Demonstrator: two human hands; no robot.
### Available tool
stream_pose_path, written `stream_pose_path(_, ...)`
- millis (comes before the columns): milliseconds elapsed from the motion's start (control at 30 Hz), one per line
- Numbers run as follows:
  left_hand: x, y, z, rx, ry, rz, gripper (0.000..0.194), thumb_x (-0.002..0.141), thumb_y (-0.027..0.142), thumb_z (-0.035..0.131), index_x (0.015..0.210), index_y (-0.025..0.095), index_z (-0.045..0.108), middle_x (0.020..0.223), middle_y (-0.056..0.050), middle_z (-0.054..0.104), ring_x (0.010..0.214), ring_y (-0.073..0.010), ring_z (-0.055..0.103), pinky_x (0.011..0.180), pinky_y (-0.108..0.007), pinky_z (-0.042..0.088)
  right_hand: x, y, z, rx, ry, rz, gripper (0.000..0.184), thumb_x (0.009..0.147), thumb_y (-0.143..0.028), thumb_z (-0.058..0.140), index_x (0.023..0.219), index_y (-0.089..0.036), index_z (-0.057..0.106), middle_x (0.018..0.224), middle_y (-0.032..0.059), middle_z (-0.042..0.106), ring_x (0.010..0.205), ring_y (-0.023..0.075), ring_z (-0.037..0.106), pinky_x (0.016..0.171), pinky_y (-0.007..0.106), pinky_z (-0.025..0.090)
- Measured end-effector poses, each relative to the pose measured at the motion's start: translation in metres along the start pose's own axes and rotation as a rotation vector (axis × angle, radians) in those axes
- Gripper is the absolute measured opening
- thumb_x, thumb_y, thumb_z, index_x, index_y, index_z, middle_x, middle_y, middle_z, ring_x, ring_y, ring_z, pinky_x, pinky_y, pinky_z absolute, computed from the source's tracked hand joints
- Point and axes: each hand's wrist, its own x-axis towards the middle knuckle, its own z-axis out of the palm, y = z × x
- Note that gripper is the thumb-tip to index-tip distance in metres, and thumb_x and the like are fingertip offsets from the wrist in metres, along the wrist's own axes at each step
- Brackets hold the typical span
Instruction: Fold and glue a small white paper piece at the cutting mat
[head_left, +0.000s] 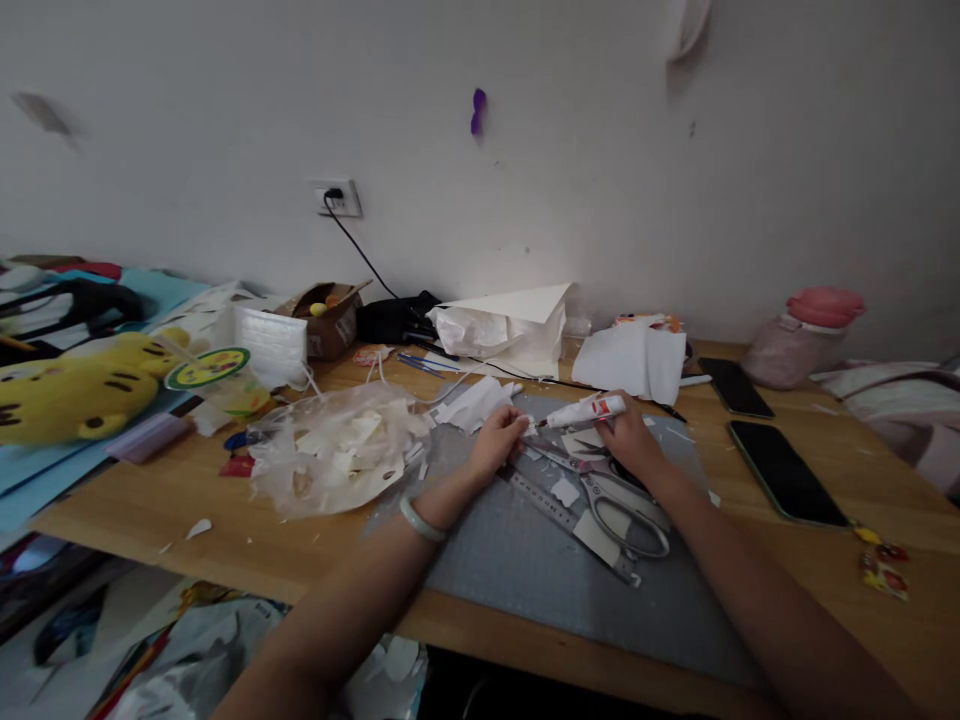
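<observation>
- A light-brown wooden desk (225, 542) stands against a plain grey wall (585, 150), bearing a flat grey cutting mat (502, 585).
- The left hand (497, 441) pinches a small white paper piece (531, 427), fingertips closed.
- The right hand (632, 440) curls its fingers round a white-and-red tube (585, 411), nozzle close to the paper piece, above the mat.
- Grey-handled metal scissors (661, 543) lie beside a straight silver ruler (541, 499).

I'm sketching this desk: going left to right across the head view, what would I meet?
Yellow plush toy, drink cup, plastic bag of scraps, left hand, white tube, right hand, pink-lidded bottle.
</observation>
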Motion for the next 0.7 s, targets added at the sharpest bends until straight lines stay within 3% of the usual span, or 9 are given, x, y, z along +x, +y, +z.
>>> stream_pose_path(700,0.002,-0.0013,0.0,0.028,-0.003,-0.027,0.012,0.077,0.028,0.051,0.071,0.019,0.047,0.041,0.008,0.045,0.033,-0.0067,0.036,0.036,-0.017,0.026,0.0022,-0.0038,-0.0057,0.025,-0.051,-0.014,0.015,0.077,-0.017,0.044,0.091,-0.019,0.05,0.091,0.0097,0.056,0.09,0.0255,0.053,0.083,0.041,0.044)
